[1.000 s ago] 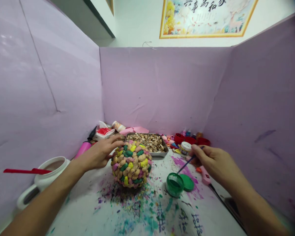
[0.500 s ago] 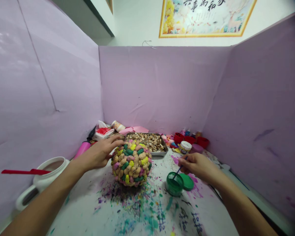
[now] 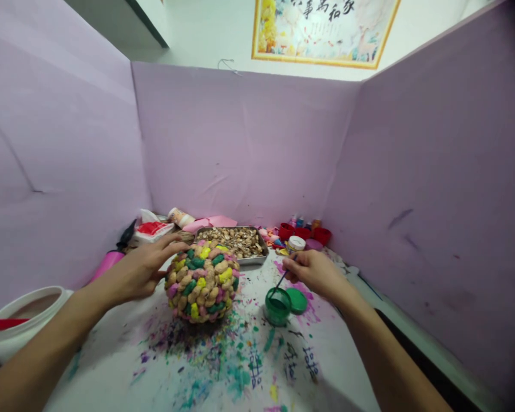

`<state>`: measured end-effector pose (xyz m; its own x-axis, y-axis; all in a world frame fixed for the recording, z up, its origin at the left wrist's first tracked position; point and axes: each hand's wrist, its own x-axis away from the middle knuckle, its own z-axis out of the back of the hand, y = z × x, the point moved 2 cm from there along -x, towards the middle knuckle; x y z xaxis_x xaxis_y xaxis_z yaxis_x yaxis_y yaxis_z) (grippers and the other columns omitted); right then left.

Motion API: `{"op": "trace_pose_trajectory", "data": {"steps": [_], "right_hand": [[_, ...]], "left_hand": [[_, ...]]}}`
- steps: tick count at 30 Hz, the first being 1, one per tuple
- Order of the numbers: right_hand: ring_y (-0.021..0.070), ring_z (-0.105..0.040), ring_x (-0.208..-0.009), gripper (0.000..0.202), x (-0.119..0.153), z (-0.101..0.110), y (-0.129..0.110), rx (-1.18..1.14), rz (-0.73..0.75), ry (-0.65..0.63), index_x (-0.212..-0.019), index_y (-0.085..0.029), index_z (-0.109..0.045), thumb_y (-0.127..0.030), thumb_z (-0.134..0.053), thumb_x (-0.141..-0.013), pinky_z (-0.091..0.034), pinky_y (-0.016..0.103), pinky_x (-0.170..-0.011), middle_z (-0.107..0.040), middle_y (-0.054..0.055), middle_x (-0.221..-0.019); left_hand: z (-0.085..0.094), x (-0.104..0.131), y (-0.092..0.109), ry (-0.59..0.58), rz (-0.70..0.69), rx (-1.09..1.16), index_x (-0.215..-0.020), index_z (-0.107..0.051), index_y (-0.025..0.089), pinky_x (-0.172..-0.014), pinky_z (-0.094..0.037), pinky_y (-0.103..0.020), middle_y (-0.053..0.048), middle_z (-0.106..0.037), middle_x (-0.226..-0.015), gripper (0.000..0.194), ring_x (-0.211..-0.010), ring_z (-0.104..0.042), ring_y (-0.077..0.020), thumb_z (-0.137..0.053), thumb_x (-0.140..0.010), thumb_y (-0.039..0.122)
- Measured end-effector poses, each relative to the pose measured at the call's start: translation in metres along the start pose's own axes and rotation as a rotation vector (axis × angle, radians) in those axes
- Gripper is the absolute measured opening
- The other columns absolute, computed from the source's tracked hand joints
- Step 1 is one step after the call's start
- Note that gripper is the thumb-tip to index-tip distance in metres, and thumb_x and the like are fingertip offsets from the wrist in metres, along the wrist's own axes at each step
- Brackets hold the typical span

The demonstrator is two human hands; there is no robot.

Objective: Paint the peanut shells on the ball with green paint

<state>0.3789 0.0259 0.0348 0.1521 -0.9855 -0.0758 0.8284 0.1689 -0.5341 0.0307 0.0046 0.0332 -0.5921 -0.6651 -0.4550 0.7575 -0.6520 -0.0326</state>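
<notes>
A round ball [image 3: 202,285] covered in peanuts stands on the paint-spattered table. Some of its peanuts are plain, others painted green, yellow or pink. My left hand [image 3: 148,266] holds it at the upper left, fingers over the top edge and thumb at the side. My right hand [image 3: 311,271] pinches a thin dark paintbrush [image 3: 281,279] by its handle. The brush slants down into a small open jar of green paint [image 3: 277,313], its tip hidden inside. Beside the jar lies its green lid [image 3: 297,301].
Behind the ball is a metal tray [image 3: 257,260] of shells. Red cups [image 3: 302,233] and a white-lidded jar [image 3: 296,244] stand at the back right. A tissue pack [image 3: 152,230] lies back left, a white tub [image 3: 34,312] near left. Purple panels [image 3: 240,143] enclose the table.
The whole view has shifted, so things appear further left. My left hand stays on the ball, and the brush is still in the green paint jar.
</notes>
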Motion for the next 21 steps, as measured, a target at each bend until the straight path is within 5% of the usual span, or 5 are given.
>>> {"op": "trace_pose_trajectory", "data": {"steps": [5, 10, 21], "right_hand": [[0.0150, -0.061, -0.052, 0.031, 0.004, -0.003, -0.004, 0.057, -0.015, -0.038, -0.055, -0.017, -0.063, -0.027, -0.053, -0.083, -0.035, 0.024, -0.048, -0.069, 0.006, -0.056], [0.0141, -0.063, -0.058, 0.031, 0.004, -0.010, -0.005, 0.021, 0.047, -0.086, -0.065, -0.017, -0.068, -0.030, -0.050, -0.086, -0.037, 0.022, -0.050, -0.073, 0.004, -0.065], [0.0157, -0.059, -0.055, 0.035, 0.005, -0.008, -0.008, 0.064, 0.063, -0.048, -0.055, -0.018, -0.062, -0.029, -0.049, -0.085, -0.035, 0.025, -0.051, -0.072, 0.005, -0.062]], "left_hand": [[-0.001, 0.001, -0.001, -0.008, -0.008, -0.004, -0.130, -0.042, 0.030, -0.097, -0.046, -0.043, -0.006, -0.037, -0.146, 0.064, -0.129, -0.043, -0.0306, -0.049, -0.073, 0.003], [0.002, 0.000, 0.003, -0.031, 0.005, -0.030, -0.131, -0.040, 0.026, -0.097, -0.046, -0.042, -0.010, -0.039, -0.143, 0.064, -0.127, -0.044, -0.0306, -0.049, -0.072, 0.002], [0.006, -0.002, 0.009, -0.051, 0.010, -0.017, -0.130, -0.039, 0.025, -0.102, -0.041, -0.044, -0.012, -0.038, -0.144, 0.065, -0.132, -0.038, -0.0285, -0.049, -0.071, 0.000]]}}
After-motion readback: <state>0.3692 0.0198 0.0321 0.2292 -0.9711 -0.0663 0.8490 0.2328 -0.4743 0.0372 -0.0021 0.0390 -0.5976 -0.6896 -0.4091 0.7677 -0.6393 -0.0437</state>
